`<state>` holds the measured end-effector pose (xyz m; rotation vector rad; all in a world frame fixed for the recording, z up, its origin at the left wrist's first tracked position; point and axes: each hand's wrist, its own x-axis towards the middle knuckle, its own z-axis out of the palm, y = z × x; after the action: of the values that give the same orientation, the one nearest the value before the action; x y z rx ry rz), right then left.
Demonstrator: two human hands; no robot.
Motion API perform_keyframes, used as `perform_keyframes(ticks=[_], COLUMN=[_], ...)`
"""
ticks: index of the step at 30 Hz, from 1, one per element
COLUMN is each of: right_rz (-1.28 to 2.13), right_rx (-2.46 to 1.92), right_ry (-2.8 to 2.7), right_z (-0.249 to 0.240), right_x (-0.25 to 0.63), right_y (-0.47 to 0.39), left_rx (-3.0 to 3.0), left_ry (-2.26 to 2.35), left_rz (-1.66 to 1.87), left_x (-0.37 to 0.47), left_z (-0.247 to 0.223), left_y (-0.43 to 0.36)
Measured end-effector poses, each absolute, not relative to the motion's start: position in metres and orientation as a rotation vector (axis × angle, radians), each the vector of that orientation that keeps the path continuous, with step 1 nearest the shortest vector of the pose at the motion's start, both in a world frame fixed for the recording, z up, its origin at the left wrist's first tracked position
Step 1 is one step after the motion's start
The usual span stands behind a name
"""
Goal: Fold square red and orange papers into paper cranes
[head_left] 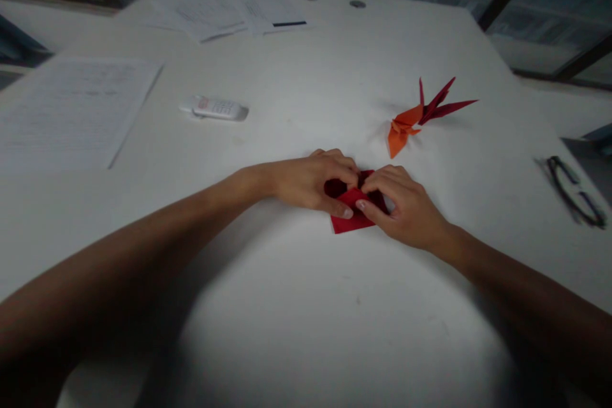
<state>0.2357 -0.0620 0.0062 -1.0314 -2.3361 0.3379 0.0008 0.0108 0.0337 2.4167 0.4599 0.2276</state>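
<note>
A small piece of red origami paper [348, 223], partly folded, lies on the white table in front of me. My left hand [318, 182] grips its left side, thumb on the near face and fingers curled behind. From the other side my right hand [399, 204] pinches the paper, its thumb close to the left thumb. Between the hands a raised flap stands up, and a dark hollow shows behind it. My fingers hide part of the folds. Beyond the right hand sits an orange and red folded-paper figure [406, 122] with pointed red tips.
A white tube [217, 108] with printed text lies left of centre. Printed sheets [76, 108] are at the left, and more papers [229, 9] lie at the back. Black-framed glasses [574, 191] rest at the right edge of the table [306, 306].
</note>
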Motion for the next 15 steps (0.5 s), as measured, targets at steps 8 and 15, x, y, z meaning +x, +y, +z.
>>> perform_keyframes(ticks=[8, 15], right_rz=[0.352, 0.305], right_rx=[-0.917, -0.987], right_ry=[-2.421, -2.396], right_z=[0.009, 0.006], right_x=[0.236, 0.235], right_y=[-0.063, -0.063], left_rx=[2.405, 2.503], left_ry=[0.386, 0.518], left_rz=[0.116, 0.235], left_x=[0.003, 0.003], left_z=[0.052, 0.044], left_y=[0.003, 0.006])
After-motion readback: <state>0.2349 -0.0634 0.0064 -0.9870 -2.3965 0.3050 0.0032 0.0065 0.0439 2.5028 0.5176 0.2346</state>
